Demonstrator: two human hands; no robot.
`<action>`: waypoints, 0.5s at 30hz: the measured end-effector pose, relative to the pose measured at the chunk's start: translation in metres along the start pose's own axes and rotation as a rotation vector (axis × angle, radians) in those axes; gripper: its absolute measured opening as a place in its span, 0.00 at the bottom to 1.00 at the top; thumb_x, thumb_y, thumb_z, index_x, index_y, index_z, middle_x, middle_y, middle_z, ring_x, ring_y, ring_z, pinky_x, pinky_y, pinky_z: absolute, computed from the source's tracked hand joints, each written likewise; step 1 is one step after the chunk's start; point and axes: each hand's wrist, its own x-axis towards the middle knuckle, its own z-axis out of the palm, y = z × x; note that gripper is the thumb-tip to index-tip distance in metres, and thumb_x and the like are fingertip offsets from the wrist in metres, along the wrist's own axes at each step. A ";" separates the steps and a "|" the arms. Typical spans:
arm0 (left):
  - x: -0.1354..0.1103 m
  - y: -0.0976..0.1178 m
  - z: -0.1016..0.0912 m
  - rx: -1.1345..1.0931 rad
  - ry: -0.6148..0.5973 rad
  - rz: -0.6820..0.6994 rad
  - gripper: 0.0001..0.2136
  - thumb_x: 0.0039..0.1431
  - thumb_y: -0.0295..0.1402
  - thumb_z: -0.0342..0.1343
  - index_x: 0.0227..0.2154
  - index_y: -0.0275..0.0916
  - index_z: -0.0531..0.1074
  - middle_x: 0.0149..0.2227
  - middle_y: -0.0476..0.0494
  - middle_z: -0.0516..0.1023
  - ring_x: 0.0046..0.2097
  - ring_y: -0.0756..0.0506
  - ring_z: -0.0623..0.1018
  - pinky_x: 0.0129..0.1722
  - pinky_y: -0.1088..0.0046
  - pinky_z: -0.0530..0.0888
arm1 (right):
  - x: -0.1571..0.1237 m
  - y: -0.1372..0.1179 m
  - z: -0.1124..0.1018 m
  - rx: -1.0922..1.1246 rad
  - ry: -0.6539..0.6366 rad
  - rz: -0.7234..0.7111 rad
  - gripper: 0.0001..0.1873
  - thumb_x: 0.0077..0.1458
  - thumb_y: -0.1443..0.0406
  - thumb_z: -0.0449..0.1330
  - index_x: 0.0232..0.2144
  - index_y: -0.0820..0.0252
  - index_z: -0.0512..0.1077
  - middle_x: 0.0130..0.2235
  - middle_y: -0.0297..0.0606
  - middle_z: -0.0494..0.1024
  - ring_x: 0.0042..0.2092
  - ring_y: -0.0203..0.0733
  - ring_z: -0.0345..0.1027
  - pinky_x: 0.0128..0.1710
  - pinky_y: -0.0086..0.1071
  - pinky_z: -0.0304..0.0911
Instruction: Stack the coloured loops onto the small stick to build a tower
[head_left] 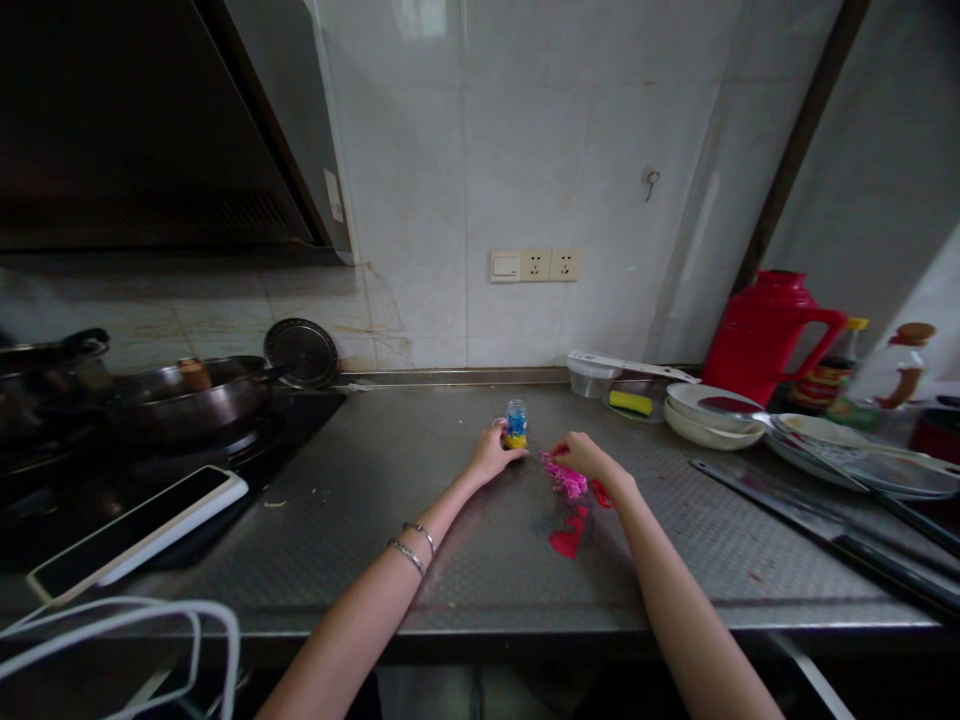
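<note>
My left hand (496, 452) is closed around the lower part of a small clear jar (516, 418), which stands upright on the counter. Inside the jar, blue bits lie above a yellow layer. To its right, the fingers of my right hand (589, 458) pinch at the edge of a pile of pink strands (568, 482); how much they grip is too small to tell. Red pieces (568, 540) lie on the counter nearer to me. Another bit of red (601, 493) shows beside my right wrist, partly hidden by it.
A phone on a white block (142, 530) and white cables (187, 610) are at left, by the stove with a pan (199, 400). At right lie a long knife (780, 505), stacked bowls (709, 420), a yellow sponge (631, 403) and a red thermos jug (765, 335).
</note>
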 end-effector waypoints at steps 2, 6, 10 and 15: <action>-0.001 0.001 -0.002 0.059 -0.005 0.014 0.27 0.36 0.40 0.64 0.41 0.34 0.68 0.35 0.42 0.73 0.36 0.47 0.71 0.39 0.69 0.66 | -0.001 0.000 -0.001 0.015 0.002 -0.008 0.12 0.42 0.69 0.55 0.29 0.64 0.77 0.29 0.42 0.78 0.32 0.38 0.70 0.28 0.23 0.59; -0.003 0.004 -0.009 0.086 -0.015 0.027 0.29 0.34 0.42 0.64 0.42 0.34 0.68 0.36 0.41 0.73 0.36 0.47 0.71 0.39 0.70 0.66 | -0.002 0.000 -0.001 0.013 0.004 0.003 0.11 0.43 0.65 0.58 0.30 0.63 0.77 0.30 0.42 0.78 0.32 0.39 0.71 0.29 0.24 0.60; -0.002 0.007 -0.024 0.043 -0.029 -0.022 0.31 0.33 0.43 0.64 0.43 0.34 0.67 0.38 0.40 0.74 0.37 0.47 0.72 0.39 0.72 0.67 | 0.000 0.002 0.002 -0.002 0.007 0.010 0.11 0.43 0.66 0.58 0.31 0.63 0.77 0.31 0.42 0.78 0.33 0.39 0.71 0.30 0.24 0.60; 0.003 0.012 -0.048 0.029 -0.123 -0.069 0.27 0.38 0.38 0.63 0.44 0.31 0.68 0.35 0.41 0.75 0.34 0.48 0.72 0.36 0.72 0.69 | 0.002 0.002 0.005 -0.014 0.013 -0.015 0.11 0.43 0.70 0.56 0.29 0.64 0.77 0.30 0.42 0.78 0.31 0.38 0.70 0.29 0.24 0.59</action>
